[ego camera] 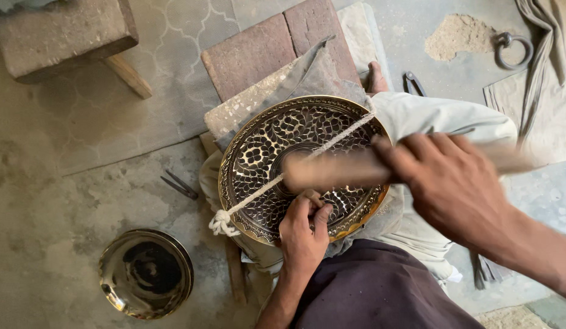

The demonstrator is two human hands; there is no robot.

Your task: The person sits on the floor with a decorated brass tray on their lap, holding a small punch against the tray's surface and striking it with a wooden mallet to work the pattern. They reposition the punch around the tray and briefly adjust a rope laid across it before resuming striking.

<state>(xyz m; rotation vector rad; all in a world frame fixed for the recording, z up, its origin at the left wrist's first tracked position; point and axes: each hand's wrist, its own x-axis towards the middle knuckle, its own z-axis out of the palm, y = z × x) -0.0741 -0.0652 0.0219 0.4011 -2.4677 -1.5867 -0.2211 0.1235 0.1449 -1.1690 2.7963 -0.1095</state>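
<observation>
A round brass plate [258, 152] with a dark engraved flower pattern rests tilted on a grey cloth over my lap. A white cord [252, 195] crosses it and ends in a knot at its lower left rim. My left hand [302, 231] pinches a small thin tool against the plate's lower part. My right hand [453, 183] grips a wooden mallet [332, 170], blurred, whose head hovers over the plate's middle.
A shiny brass bowl [146, 273] lies on the floor at lower left. Dark metal pincers [179, 184] lie left of the plate. Reddish bricks [258, 52] and a stone block [57, 33] stand behind. A metal ring [513, 50] and sand pile [459, 36] are at upper right.
</observation>
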